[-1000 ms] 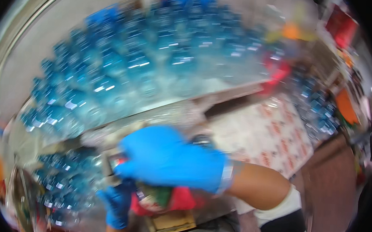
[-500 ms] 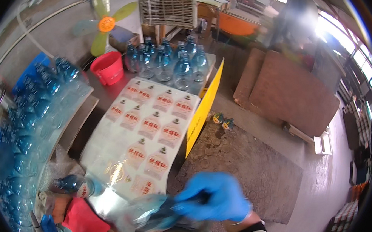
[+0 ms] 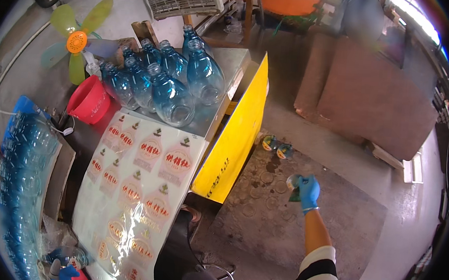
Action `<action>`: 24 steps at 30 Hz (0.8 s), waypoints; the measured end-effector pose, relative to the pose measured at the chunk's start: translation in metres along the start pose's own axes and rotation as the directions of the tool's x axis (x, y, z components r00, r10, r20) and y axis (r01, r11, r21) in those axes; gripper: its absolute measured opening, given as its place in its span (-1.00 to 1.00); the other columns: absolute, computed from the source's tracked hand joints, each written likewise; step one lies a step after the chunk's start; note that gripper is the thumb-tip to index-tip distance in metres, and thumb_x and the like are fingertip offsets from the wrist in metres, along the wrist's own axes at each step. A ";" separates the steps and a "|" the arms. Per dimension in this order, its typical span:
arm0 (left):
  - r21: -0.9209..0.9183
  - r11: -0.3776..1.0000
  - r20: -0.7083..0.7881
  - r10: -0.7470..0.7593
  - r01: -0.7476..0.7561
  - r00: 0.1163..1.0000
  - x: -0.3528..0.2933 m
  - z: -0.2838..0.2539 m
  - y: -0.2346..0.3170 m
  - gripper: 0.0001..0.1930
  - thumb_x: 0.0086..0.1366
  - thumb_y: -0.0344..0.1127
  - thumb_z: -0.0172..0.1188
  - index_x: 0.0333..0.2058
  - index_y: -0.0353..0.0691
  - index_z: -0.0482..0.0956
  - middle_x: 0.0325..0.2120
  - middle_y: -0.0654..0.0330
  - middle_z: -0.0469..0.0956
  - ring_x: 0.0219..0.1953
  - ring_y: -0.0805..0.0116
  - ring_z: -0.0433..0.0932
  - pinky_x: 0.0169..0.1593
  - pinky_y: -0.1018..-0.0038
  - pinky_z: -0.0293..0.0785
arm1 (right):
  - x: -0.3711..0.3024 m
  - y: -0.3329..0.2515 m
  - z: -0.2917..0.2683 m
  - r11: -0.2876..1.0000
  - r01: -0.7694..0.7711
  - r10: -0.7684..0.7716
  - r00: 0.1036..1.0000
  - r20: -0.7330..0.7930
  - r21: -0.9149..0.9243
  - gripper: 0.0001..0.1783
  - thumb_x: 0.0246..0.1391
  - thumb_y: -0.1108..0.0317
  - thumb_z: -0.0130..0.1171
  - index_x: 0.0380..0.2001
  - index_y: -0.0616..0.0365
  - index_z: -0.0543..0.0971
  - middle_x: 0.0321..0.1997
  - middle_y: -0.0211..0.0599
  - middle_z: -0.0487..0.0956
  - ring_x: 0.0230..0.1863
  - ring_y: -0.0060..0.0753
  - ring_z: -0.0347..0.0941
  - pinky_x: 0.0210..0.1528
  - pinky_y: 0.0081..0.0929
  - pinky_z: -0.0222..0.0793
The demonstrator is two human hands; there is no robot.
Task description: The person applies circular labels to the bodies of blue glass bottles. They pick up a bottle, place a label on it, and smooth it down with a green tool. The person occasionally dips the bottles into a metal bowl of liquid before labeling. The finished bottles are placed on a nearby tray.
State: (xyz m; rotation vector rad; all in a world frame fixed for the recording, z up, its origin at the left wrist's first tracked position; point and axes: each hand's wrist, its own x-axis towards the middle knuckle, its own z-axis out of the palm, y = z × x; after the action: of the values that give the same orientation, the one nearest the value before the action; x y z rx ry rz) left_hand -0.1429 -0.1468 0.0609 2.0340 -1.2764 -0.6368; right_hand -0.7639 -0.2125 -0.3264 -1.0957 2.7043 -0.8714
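Ahead of the right hand (image 3: pixel 309 191), 2 bottles (image 3: pixel 284 151) occupy the brown board (image 3: pixel 328 220).

Grey floor (image 3: pixel 412 215) surrounds a stained brown board (image 3: pixel 354 227) below the right hand (image 3: pixel 308 191), with a large brown panel (image 3: pixel 378 104) beyond it. Well left of the hand rises a grey wall (image 3: pixel 26 27); far off beyond and to its right, windows (image 3: pixel 420 18) glare brightly.

Right hand (image 3: pixel 309 191) is in bright blue, sleeve (image 3: pixel 316 273) in chunky black and white stripes. Bottles (image 3: pixel 171 97) upper left fade from teal to clear, fan (image 3: pixel 76 42) there's got lime blades, orange hub. Bucket (image 3: pixel 88 99) pinkish red, label sheet (image 3: pixel 140 173) white with repeating red prints, centre panel (image 3: pixel 235 135) loud yellow.
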 end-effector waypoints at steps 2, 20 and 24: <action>0.015 1.000 0.011 -0.018 0.018 1.000 0.009 0.014 0.004 -0.38 0.25 -0.26 -0.02 0.17 -0.47 -0.02 0.00 -0.10 0.34 0.00 0.05 0.36 0.11 0.36 0.26 | 0.036 0.020 0.033 0.997 -0.016 0.014 1.000 -0.024 -0.078 -0.73 -0.15 0.18 0.22 -0.59 0.16 0.45 -0.55 -0.07 0.50 -0.47 0.00 0.45 -0.44 -0.23 0.34; 0.036 0.993 0.152 -0.113 0.108 0.982 0.034 0.068 0.000 -0.57 0.26 -0.26 -0.10 0.04 -0.43 0.27 -0.14 -0.05 0.46 -0.11 0.20 0.45 0.00 0.37 0.35 | 0.181 0.089 0.104 0.973 -0.137 0.156 0.984 0.092 -0.184 -0.61 -0.29 0.15 0.32 -0.41 0.18 0.52 -0.47 -0.03 0.52 -0.36 0.05 0.47 -0.29 -0.24 0.38; -0.077 0.997 0.121 0.010 0.000 0.993 -0.001 0.029 -0.027 -0.59 0.26 -0.26 -0.12 0.01 -0.42 0.33 -0.17 -0.04 0.48 -0.13 0.23 0.47 -0.02 0.37 0.36 | 0.152 0.040 0.085 0.880 0.409 -0.337 0.895 0.291 -0.241 -0.63 -0.23 0.12 0.26 -0.39 0.15 0.52 -0.54 -0.10 0.50 -0.45 -0.03 0.43 -0.35 -0.27 0.35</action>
State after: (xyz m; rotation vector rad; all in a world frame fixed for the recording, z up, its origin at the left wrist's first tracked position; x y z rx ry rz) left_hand -0.1473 -0.1447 0.0219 1.9541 -1.3054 -0.8058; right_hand -0.8754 -0.3304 -0.4001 -1.7097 2.5066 -0.3301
